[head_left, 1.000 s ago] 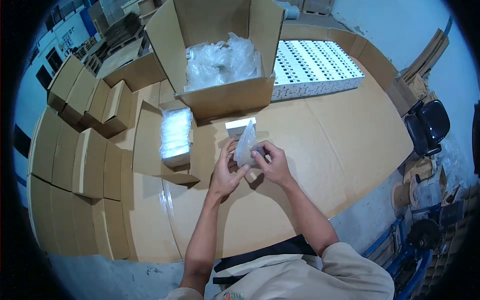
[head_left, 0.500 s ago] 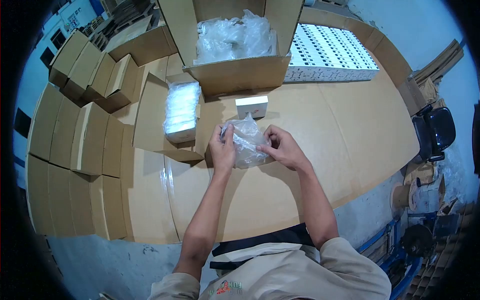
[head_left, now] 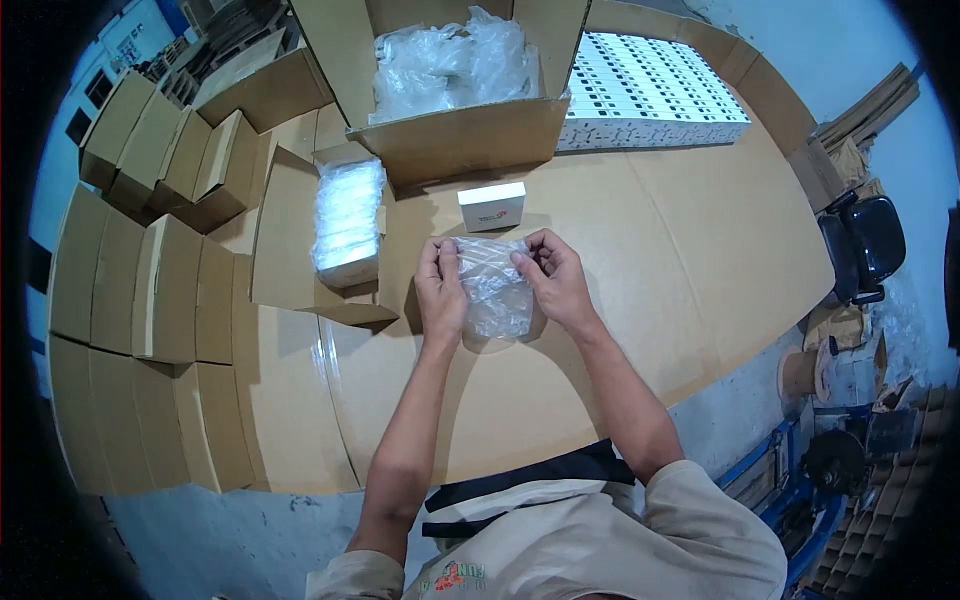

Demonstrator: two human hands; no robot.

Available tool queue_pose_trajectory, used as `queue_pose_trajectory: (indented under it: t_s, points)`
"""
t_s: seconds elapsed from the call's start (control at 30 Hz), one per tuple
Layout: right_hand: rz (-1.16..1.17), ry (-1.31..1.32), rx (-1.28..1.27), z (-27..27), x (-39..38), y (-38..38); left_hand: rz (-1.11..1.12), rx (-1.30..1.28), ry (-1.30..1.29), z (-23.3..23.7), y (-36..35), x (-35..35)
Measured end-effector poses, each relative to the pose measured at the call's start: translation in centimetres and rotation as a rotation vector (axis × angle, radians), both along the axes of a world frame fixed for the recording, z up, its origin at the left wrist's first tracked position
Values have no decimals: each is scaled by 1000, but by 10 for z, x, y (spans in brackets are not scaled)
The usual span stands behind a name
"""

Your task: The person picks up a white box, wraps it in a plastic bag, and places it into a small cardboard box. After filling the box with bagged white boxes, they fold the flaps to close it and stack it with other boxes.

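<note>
A clear plastic bag is stretched between my two hands, its top edge level and its body hanging toward me. My left hand pinches the bag's upper left corner. At the upper right corner, my right hand grips it between thumb and fingers. Just beyond the bag stands a small white box with small print on its front, touched by neither hand. To the left, an open carton holds a row of plastic-wrapped white boxes.
A large open carton full of loose plastic bags stands at the back. Right of it lies a block of many white boxes. Closed brown cartons are stacked along the left. Cardboard covers the table.
The bag was crumpled and bunched up; now it is spread flatter with a straight top edge. My right hand has moved up to the bag's top corner.
</note>
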State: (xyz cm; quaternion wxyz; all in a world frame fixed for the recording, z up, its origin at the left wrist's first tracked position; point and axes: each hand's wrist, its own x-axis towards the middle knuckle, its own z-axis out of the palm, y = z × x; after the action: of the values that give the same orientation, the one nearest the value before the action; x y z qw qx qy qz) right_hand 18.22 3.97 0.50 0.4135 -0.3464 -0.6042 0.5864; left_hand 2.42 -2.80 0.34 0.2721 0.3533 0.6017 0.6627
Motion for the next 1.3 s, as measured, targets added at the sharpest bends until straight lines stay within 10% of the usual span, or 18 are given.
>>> queue_pose_trajectory:
  t_s: [0.6, 1.3]
  points:
    - [-146, 413, -170, -2, -1, 5, -158, 172, -112, -1, 6, 2]
    - [-263, -203, 289, 6, -6, -7, -47, -61, -5, 1, 2, -7]
